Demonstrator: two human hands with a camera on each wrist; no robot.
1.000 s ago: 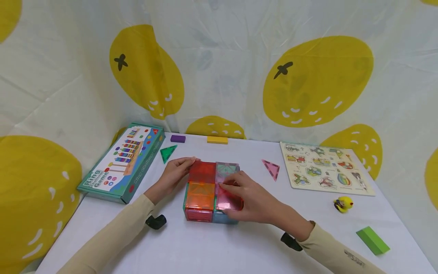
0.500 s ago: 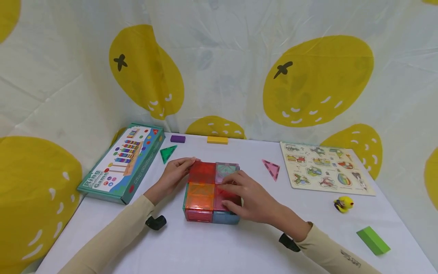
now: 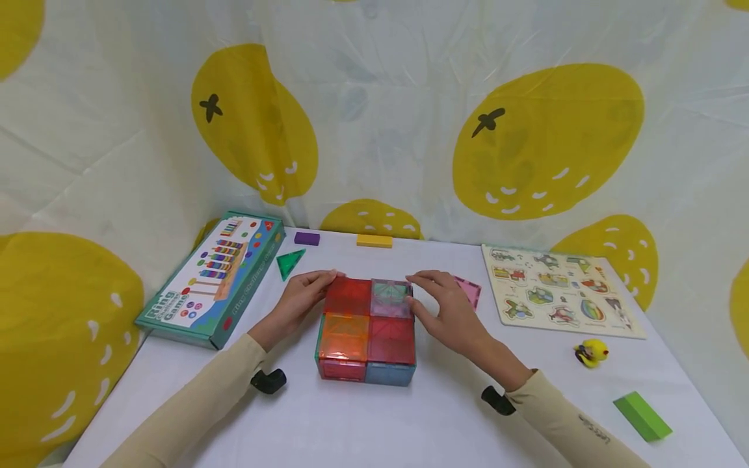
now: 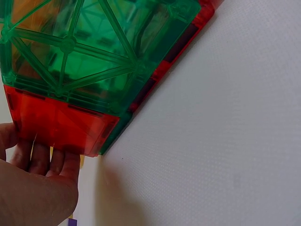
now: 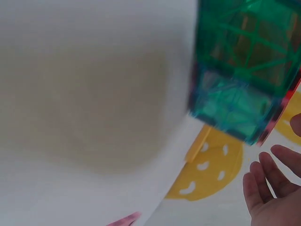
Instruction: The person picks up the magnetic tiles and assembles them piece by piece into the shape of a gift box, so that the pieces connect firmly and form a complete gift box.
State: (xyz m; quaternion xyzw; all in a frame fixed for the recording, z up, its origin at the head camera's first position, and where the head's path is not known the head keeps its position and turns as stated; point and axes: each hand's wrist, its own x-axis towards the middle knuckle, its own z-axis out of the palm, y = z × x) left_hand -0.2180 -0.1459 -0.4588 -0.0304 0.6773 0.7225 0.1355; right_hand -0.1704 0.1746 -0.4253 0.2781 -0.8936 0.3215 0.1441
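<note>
A low box of see-through magnetic tiles stands mid-table, its top formed by a red tile [image 3: 348, 296], an orange tile [image 3: 344, 337], a pinkish-red tile [image 3: 391, 339] and a pale lilac tile [image 3: 391, 298]. My left hand [image 3: 301, 299] rests at the back left corner. In the left wrist view its fingers [image 4: 41, 159] lie extended at the edge of a red tile [image 4: 61, 120], beside a green side tile [image 4: 70, 56]. The right hand [image 3: 453, 312] is at the back right edge, fingers extended and thumb apart. In the right wrist view its fingers [image 5: 270, 176] show spread, holding nothing.
A ring game box [image 3: 213, 279] lies left, near a green triangle tile [image 3: 289, 262]. Purple [image 3: 307, 238] and yellow [image 3: 374, 241] blocks sit at the back. Rightward are a pink triangle tile [image 3: 470, 292], a puzzle board [image 3: 562, 292], a toy duck [image 3: 592, 352] and a green block [image 3: 642, 415].
My right hand has let go of the pinkish-red tile, which lies flat in the box top, and has moved back to the rear right edge. The left hand has stayed put.
</note>
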